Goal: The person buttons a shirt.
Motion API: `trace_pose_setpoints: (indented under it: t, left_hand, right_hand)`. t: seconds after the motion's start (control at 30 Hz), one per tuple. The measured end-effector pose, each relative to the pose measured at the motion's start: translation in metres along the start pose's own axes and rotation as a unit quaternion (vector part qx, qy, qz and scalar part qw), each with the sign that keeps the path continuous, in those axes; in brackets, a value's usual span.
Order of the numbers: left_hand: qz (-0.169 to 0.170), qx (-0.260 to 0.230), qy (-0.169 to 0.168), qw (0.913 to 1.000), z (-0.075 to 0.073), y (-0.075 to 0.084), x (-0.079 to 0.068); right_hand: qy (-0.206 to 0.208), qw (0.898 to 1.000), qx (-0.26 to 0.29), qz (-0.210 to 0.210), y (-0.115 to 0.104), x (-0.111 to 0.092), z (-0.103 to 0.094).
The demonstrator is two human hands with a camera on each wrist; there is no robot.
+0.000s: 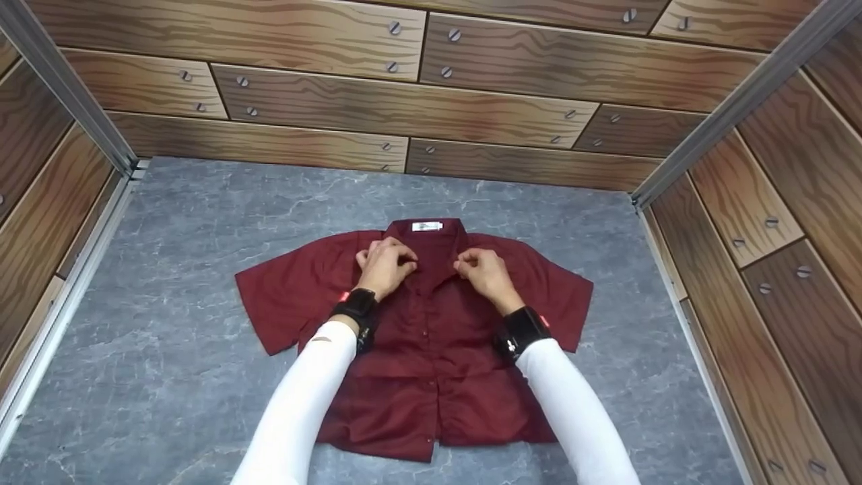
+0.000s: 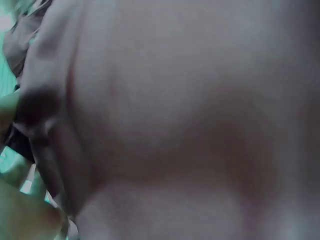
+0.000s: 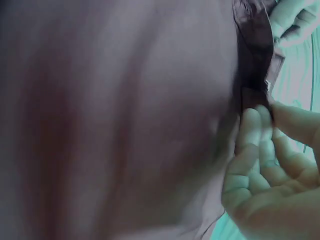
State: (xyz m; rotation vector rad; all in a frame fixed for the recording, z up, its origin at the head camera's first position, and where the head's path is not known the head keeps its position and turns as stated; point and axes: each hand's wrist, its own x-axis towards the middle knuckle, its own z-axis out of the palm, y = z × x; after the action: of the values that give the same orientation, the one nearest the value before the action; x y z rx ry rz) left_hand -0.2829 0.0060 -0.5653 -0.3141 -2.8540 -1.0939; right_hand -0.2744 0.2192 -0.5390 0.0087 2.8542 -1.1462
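Observation:
A dark red short-sleeved shirt (image 1: pixel 387 404) lies spread front side up, its collar (image 1: pixel 462 237) at the far end and both sleeves out to the sides. My left hand (image 1: pixel 385 267) pinches the left side of the collar between thumb and fingers. On the opposite side, the right hand (image 1: pixel 486 273) pinches the other collar edge. The right wrist view shows the fingers (image 3: pixel 250 127) and thumb holding the folded cloth. In the left wrist view, blurred cloth (image 2: pixel 165 100) fills most of the picture, and only part of the left hand (image 2: pixel 30 215) shows.
A white label (image 1: pixel 427 226) sits inside the back of the collar. Under the shirt is a grey marbled surface (image 1: pixel 155 377). Wood-patterned panels (image 1: pixel 323 87) wall it in at the back and both sides, with metal rails (image 1: pixel 714 121) along the corners.

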Motion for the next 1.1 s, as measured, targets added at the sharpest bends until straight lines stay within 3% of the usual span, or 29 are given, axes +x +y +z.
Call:
trace_pose_setpoints:
  t: [0.13, 0.27, 0.5, 1.1]
  left_hand:
    - [0.057, 0.004, 0.061, 0.9965, 0.002, 0.005, 0.000]
    - [0.090, -0.002, 0.082, 0.9926, 0.004, 0.012, 0.001]
    - [0.068, 0.005, 0.062, 0.9958, 0.006, 0.014, 0.001]
    - [0.034, 0.067, 0.048, 0.9960, 0.003, 0.018, 0.006]
  right_hand:
    - [0.024, 0.999, -0.007, -0.039, -0.009, 0.000, 0.004]
    - [0.031, 0.997, -0.010, -0.066, -0.018, 0.000, 0.009]
    - [0.030, 0.996, -0.004, -0.083, -0.024, 0.001, 0.016]
    - [0.057, 0.991, -0.014, -0.123, -0.033, -0.002, 0.028]
